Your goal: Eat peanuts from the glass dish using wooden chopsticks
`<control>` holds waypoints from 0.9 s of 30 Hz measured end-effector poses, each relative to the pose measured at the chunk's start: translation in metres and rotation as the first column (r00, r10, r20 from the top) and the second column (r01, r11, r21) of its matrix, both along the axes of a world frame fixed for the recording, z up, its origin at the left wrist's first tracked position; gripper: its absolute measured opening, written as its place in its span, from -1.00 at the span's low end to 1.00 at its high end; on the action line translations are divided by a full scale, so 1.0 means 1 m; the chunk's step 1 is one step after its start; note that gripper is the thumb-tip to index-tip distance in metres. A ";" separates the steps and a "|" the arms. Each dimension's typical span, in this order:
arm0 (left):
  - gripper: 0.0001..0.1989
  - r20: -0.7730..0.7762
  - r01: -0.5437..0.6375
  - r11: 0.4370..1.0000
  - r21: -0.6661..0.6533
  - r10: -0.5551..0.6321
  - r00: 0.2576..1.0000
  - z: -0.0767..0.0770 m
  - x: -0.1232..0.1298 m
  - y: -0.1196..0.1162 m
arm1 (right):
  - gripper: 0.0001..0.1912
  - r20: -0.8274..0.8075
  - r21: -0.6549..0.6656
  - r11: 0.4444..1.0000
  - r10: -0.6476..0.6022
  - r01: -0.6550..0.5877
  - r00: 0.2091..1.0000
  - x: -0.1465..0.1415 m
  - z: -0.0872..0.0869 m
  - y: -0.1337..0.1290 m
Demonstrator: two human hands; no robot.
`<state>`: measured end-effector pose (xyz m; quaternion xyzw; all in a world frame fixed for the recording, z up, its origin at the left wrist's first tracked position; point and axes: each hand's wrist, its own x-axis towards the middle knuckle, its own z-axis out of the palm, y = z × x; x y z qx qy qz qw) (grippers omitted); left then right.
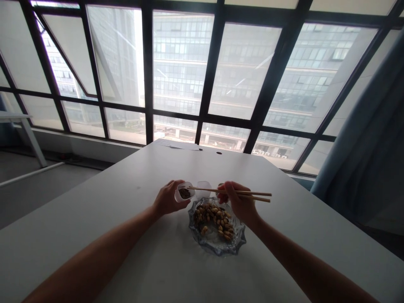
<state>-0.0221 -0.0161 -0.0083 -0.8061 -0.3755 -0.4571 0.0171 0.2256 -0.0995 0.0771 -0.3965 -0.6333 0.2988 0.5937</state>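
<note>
My left hand (169,198) is closed round a small white cup (179,194), tilted a little toward me, with dark bits like seeds (184,193) inside. My right hand (241,204) grips a pair of wooden chopsticks (257,194). Their tips reach left to the mouth of the cup; whether anything is pinched between them is too small to tell. Below both hands sits a scalloped glass bowl (217,249) with pistachios (214,214) in it. A second translucent cup (203,187) stands behind the bowl. Another container behind my right fingers is mostly hidden.
The white table (142,244) stretches toward tall windows (183,63). Papers (179,145) and two dark round holes lie at its far end. A blue curtain (362,134) hangs at the right. Another table (31,134) stands off to the left.
</note>
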 end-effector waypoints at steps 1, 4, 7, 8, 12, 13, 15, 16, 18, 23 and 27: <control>-0.39 -0.003 0.005 1.000 -0.001 -0.005 1.000 0.000 0.000 0.000 | -0.43 -0.023 0.013 1.000 -0.019 0.019 1.000 0.006 0.002 -0.004; -0.39 -0.013 0.001 1.000 -0.008 -0.001 1.000 -0.002 0.000 0.001 | -0.37 -0.006 -0.023 0.999 -0.034 0.034 0.999 0.033 0.010 -0.020; -0.40 -0.012 -0.030 0.999 -0.027 0.030 0.999 -0.003 0.000 0.002 | -0.41 0.091 -0.145 0.987 0.081 -0.067 0.993 0.056 0.011 -0.034; -0.40 -0.014 -0.042 0.998 -0.039 0.041 0.999 -0.004 0.001 0.002 | -0.43 0.126 -0.192 0.976 0.129 -0.103 0.984 0.061 0.010 -0.037; -0.40 -0.033 -0.086 0.991 -0.098 0.083 0.996 -0.002 0.001 0.001 | -0.47 0.201 -0.322 0.927 0.266 -0.192 0.943 0.064 -0.003 -0.043; -0.40 -0.040 -0.097 0.989 -0.114 0.093 0.995 -0.002 0.001 0.000 | -0.47 0.201 -0.332 0.921 0.279 -0.203 0.939 0.063 -0.007 -0.042; -0.41 -0.050 -0.118 0.983 -0.140 0.111 0.992 -0.001 0.001 0.000 | -0.47 0.194 -0.318 0.927 0.271 -0.201 0.943 0.061 -0.013 -0.040; -0.41 -0.057 -0.125 0.981 -0.150 0.117 0.991 -0.001 0.001 0.000 | -0.47 0.190 -0.295 0.937 0.248 -0.185 0.950 0.061 -0.015 -0.039; -0.41 -0.071 -0.133 0.978 -0.163 0.123 0.990 -0.001 0.001 0.001 | -0.47 0.188 -0.226 0.966 0.169 -0.125 0.968 0.063 -0.018 -0.035; -0.39 -0.110 -0.157 0.964 -0.216 0.136 0.985 0.001 0.002 0.000 | -0.47 0.152 -0.083 0.996 -0.018 0.031 0.988 0.073 -0.019 -0.030; -0.38 -0.145 -0.206 0.939 -0.274 0.172 0.974 0.006 0.005 -0.003 | -0.42 0.170 -0.114 0.991 0.091 -0.072 0.981 0.072 -0.018 -0.034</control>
